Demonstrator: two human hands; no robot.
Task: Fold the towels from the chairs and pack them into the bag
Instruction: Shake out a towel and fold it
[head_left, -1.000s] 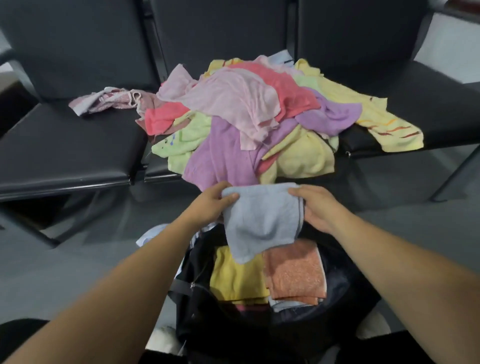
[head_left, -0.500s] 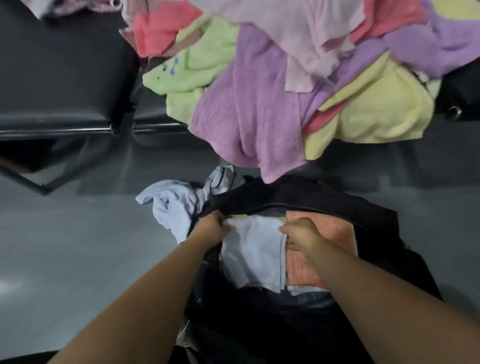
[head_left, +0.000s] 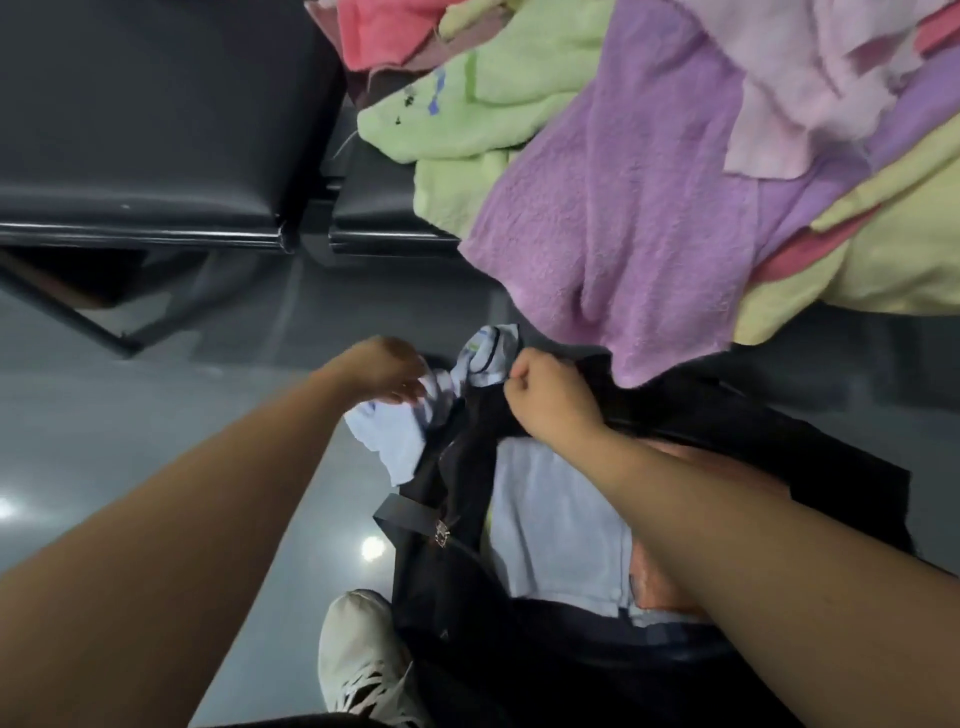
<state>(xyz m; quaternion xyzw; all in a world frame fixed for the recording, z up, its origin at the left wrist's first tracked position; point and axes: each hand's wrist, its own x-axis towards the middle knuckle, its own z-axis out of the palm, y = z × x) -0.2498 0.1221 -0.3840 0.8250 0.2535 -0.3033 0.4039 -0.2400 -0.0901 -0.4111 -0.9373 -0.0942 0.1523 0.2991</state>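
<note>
Bag (head_left: 452, 587), black and open, lower centre of frame; a folded pale blue towel (head_left: 556, 519) lies inside. Right hand (head_left: 550, 402), fingers curled, grips the bag's upper rim. Left hand (head_left: 382, 366), blurred, touches a pale cloth (head_left: 389, 441) draped over that rim; its grip cannot be told. Unfolded towels (head_left: 623, 208) are heaped on a chair seat (head_left: 374, 208), upper right.

Left hand (head_left: 382, 366) blurred; right hand (head_left: 548, 400) fingers curled under, hidden.

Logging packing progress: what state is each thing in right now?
bag: open.
folded blue towel: lying flat inside bag.
purple towel: unfolded, hanging off chair.
crumpled blue cloth: bunched beside bag.
left hand: on cloth, grip blurred.
right hand: grips cloth's striped end.
</note>
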